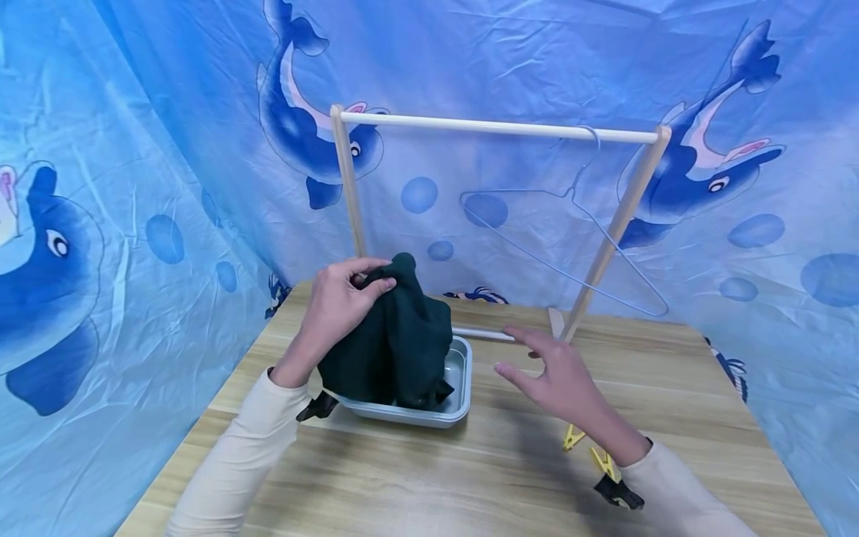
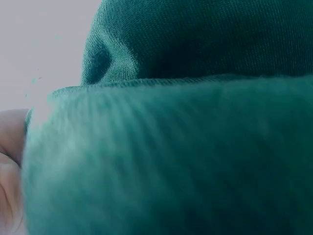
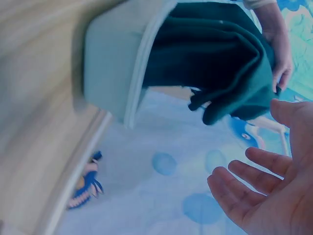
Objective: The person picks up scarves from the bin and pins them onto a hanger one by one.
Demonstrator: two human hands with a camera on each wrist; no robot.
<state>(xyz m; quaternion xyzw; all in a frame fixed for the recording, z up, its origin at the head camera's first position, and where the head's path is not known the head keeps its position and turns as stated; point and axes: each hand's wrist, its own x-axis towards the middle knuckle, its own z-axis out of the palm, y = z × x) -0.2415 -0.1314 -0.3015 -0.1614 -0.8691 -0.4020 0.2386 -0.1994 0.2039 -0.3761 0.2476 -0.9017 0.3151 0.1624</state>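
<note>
The left hand (image 1: 345,294) pinches a dark green cloth (image 1: 403,343) between thumb and fingers at its upper left part, holding it bunched and raised. The cloth drops in folds into a light metal container (image 1: 439,422), covering most of its left side and leaving the right end of the inside in sight. The container stands on the wooden table (image 1: 376,485), left of its middle, nearer the left edge than the right. The left wrist view is filled mostly by green fabric, with a bit of the hand at its side

The right hand (image 1: 560,373) holds nothing: its fingers reach out loosely, thumb spread away from them, to the right of the container and apart from both it and the cloth. The right wrist view shows the palm side, the cloth beyond the fingertips

Along the table's far edge stands a rack (image 1: 496,127) with wooden uprights and a white top rail. A wire hanger (image 1: 572,192) hangs from that rail, close to the right upright. Two yellow pegs (image 1: 605,464) show beside the right forearm, toward the table's right edge. Behind everything hangs a blue curtain (image 1: 416,67) printed with dolphins
</note>
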